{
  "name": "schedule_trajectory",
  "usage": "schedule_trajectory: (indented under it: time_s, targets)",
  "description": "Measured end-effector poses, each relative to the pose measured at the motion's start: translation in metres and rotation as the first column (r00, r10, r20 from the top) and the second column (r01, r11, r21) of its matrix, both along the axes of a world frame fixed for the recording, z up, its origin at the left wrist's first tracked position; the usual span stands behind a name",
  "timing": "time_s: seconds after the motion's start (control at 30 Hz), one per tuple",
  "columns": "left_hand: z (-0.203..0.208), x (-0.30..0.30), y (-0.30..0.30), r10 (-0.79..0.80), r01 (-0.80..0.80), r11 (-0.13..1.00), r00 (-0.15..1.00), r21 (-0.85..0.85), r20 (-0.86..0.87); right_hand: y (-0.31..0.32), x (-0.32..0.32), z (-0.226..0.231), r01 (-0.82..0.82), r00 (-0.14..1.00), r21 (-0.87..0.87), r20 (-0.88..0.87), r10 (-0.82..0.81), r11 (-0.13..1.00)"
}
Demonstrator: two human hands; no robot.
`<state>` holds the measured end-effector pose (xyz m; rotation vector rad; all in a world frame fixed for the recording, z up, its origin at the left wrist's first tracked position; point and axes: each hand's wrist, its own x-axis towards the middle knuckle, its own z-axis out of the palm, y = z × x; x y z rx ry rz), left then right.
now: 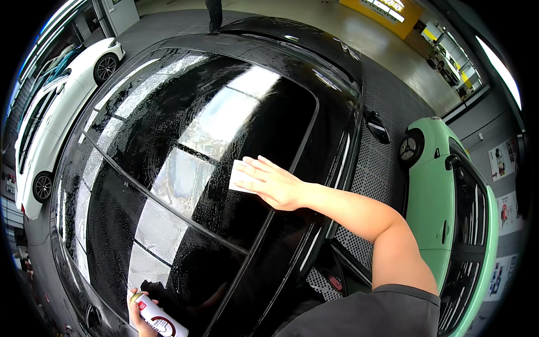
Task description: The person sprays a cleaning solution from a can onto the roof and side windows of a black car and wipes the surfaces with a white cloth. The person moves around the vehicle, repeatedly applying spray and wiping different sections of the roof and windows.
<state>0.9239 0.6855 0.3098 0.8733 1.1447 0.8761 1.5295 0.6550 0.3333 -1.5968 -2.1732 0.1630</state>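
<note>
My right hand (pixel 275 182) lies across a white, flat-sided sponge or pad (pixel 240 178), its fingers stretched over it and pressing it onto the glossy black car roof (pixel 292 132). The pad's exact kind does not show. At the lower left, my left hand (pixel 136 319) is wrapped round a white spray can (pixel 158 318) with a red mark and a yellowish top, tilted just above the roof. Wet streaks and fine droplets cover much of the dark glass panels. Around my right hand the surface looks smoother and darker.
A white car (pixel 62 115) stands to the left, a light green car (pixel 429 194) to the right. The black car's side mirror (pixel 377 127) juts out on the right. An open door (pixel 351 261) is beside me. Someone's dark-clothed leg (pixel 214 14) shows beyond the car.
</note>
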Motion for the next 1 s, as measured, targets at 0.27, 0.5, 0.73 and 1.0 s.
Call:
schedule_trajectory:
  time_s: [0.27, 0.5, 0.73, 1.0]
  targets:
    - [0.008, 0.028, 0.014, -0.011, 0.011, 1.000, 0.996, 0.003, 0.084, 0.031, 0.266, -0.051, 0.727, 0.666, 0.298, -0.087, -0.741, 0.618]
    - [0.021, 0.029, 0.001, 0.016, -0.018, 1.000, 0.994, 0.015, 0.109, -0.013, -0.079, 0.019, -0.169, 0.983, 0.109, 0.094, 0.159, 0.979]
    - [0.010, 0.013, 0.002, 0.031, -0.028, 0.999, 0.989, -0.016, 0.145, 0.071, -0.046, 0.025, 0.198, 0.976, 0.099, -0.111, -0.187, 0.975]
    - [0.012, 0.028, 0.013, -0.017, 0.007, 0.996, 0.993, 0.089, 0.116, 0.121, 0.028, -0.058, 0.142, 0.950, 0.261, 0.236, -0.206, 0.955]
